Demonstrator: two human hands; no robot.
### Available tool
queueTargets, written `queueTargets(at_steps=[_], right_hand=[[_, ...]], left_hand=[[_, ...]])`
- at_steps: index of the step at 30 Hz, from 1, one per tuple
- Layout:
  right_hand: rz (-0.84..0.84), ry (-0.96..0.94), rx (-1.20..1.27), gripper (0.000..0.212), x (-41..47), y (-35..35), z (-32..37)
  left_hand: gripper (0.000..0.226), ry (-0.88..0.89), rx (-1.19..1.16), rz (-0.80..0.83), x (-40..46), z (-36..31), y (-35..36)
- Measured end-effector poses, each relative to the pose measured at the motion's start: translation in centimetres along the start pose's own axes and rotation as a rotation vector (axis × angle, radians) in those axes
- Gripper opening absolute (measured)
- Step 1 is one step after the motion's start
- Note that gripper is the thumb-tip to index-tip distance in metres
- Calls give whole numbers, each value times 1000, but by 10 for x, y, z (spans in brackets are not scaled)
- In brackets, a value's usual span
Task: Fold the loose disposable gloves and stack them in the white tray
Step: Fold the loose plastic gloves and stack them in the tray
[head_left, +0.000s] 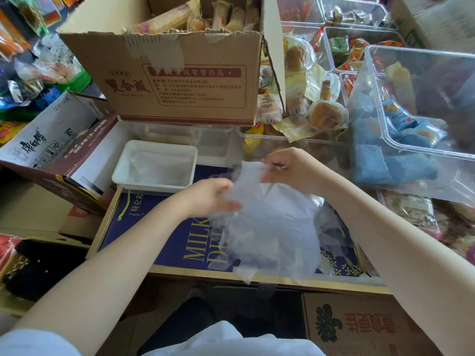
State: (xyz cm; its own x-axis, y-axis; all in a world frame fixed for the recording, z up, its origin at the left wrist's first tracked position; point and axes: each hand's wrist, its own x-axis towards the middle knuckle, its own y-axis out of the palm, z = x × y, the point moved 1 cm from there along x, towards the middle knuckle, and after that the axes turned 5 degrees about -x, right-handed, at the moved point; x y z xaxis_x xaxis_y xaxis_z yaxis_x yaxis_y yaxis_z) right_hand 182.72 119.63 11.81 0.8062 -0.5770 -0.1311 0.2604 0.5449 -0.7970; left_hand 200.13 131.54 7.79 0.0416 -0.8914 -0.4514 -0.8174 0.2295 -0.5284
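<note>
A clear disposable glove (270, 217) hangs over a dark blue gift box (164, 242). My right hand (288, 168) pinches its top edge between curled fingers and lifts it. My left hand (213, 196) holds the glove's left side with thumb and fingers closed around the film. More loose clear gloves (331, 227) lie crumpled on the box to the right. The white tray (120, 170) stands at the box's far left corner and holds folded clear gloves (156, 168).
A large open cardboard box (180, 80) of wrapped pastries stands behind the tray. Clear plastic bins (421, 104) with snacks fill the right side. A white carton (48, 140) lies at the left, another carton (359, 327) at the lower right.
</note>
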Motion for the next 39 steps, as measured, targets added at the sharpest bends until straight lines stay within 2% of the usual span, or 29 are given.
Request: queueTargets(at_steps=[3,5,9,11,13,16,17,19,21,23,25,27,29,34,37,39], right_hand=[[-11,-41,-9,33,3,5,3],[-32,-60,-1,34,4,5,4],[49,75,33,41,-2,0,-3],[138,189,192,34,-9,3,-14],[189,250,486,15,-17,14,-27],[170,379,770,8,-25,45,-54],[132,436,744,7,-25,58,-65],[6,550,421,14,-23,83,-90],[-14,605,24,49,-24,100,-111],[53,604,-158,71,-27,113,-121],[89,566,-260,63,-30,124,-126],[40,506,-378,37,-32,132,-128],[-59,483,-393,23,-33,136,-128],[-109,457,-386,20,-32,134,-135],[-272,390,-199,13,-27,116,-129],[-397,286,-48,7,-23,91,-115]], left_hand=[[38,167,-225,-119,11,-16,7],[31,263,-288,-149,13,-21,13],[13,267,-394,-405,10,-20,12],[12,268,-392,-483,8,-17,6],[17,263,-362,-527,10,-11,1],[27,174,-271,-595,16,3,-2],[29,122,-252,-613,18,10,-2],[23,38,-234,-610,22,23,-4],[21,-12,-202,-562,23,33,-3],[24,-26,-170,-512,23,40,0],[12,-24,-164,-472,22,41,4],[9,-19,-164,-441,23,42,8],[10,-18,-165,-411,24,42,11],[13,38,-78,-332,30,39,19],[16,114,-84,-254,35,31,20],[27,211,-94,-216,36,22,19]])
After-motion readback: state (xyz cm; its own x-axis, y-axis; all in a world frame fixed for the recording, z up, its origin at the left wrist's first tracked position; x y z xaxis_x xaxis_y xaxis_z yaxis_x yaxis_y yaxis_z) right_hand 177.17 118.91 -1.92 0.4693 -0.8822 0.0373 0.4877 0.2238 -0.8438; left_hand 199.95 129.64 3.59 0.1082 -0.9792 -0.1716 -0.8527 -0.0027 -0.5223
